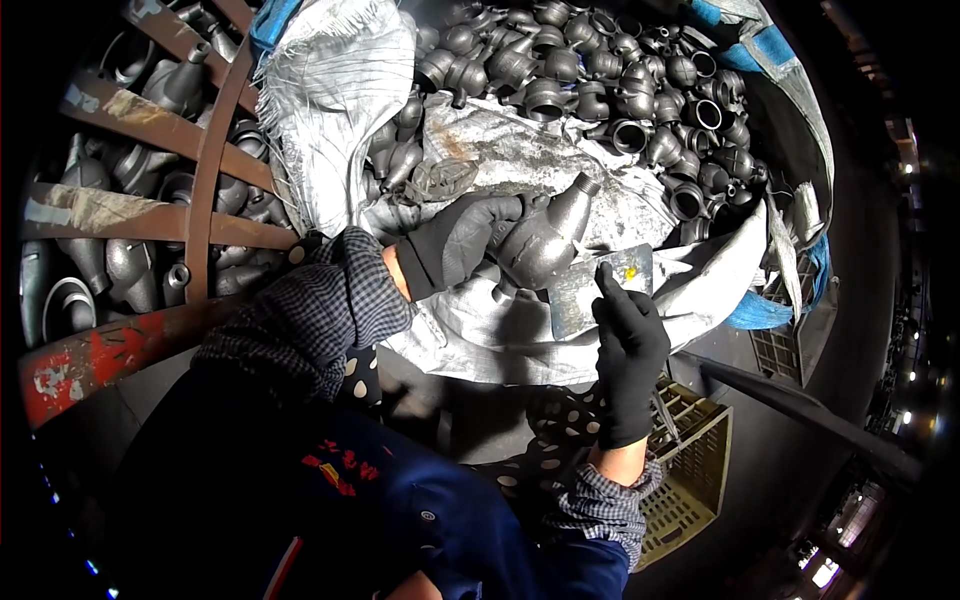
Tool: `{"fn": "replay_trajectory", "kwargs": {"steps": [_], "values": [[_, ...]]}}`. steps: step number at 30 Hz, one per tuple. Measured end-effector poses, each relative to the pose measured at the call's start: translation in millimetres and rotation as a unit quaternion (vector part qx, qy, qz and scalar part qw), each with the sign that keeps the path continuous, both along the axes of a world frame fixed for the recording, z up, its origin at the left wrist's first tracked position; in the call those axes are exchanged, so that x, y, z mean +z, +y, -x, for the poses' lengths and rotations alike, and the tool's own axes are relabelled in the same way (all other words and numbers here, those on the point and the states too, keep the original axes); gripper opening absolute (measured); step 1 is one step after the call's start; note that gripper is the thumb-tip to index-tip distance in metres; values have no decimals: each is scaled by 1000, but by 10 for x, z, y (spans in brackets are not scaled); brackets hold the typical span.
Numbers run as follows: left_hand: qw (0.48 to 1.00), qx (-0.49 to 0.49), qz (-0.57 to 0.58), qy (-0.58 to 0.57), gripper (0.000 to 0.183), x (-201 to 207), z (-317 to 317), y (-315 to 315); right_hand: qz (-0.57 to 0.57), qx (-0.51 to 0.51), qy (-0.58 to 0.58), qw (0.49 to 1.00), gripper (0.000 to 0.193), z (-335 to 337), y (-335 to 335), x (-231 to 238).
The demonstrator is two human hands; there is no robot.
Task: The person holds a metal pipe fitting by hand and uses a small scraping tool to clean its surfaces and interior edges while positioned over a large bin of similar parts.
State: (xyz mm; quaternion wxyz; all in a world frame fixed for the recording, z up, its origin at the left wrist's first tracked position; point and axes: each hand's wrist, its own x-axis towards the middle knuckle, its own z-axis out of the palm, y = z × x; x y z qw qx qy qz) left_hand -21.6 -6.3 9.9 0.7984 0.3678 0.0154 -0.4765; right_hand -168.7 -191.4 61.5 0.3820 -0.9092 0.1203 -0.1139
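Note:
My left hand point(462, 238), in a dark glove, is closed on a grey metal casting point(545, 240). The casting has a rounded body and a narrow ribbed neck tilted up to the right. Just right of it, my gloved right hand point(632, 350) grips a flat grey metal plate point(578, 308) at its lower right side, with one digit lying across its face. A small yellow spot point(630, 272) marks the plate near its upper right corner. The casting overlaps the plate's upper left part in this view. The fingers behind the plate are hidden.
Many similar castings point(560, 65) fill a large white woven bag point(335, 90), with a loose sheet among them. At left, a rusty metal cage point(205, 190) holds more castings. A yellowish plastic crate point(690, 480) stands below right, beside a dark bar point(800, 405).

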Motion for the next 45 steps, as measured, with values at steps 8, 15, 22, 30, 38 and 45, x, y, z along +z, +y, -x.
{"fn": "replay_trajectory", "kwargs": {"steps": [8, 15, 22, 30, 38, 45], "values": [[994, 24, -74, -71, 36, 5, -3, -52, -223, -20, 52, 973, 40, -37, 9, -28], [994, -28, -82, -74, 35, 38, -8, -12, -126, 6, 64, 990, 37, -10, 32, 0], [993, -38, -102, -43, 36, 163, -2, -4, 120, 20, 16, 992, 41, 34, 158, 38], [997, -52, -50, -36, 38, 136, -7, 20, 43, 42, 31, 998, 44, 63, 180, 85], [972, -12, -143, -184, 29, 190, 27, -33, -114, 11, 69, 991, 46, 0, 15, 56], [980, -6, -147, -133, 30, 194, 42, -44, 11, 25, 74, 997, 40, 19, 116, 125]]}}
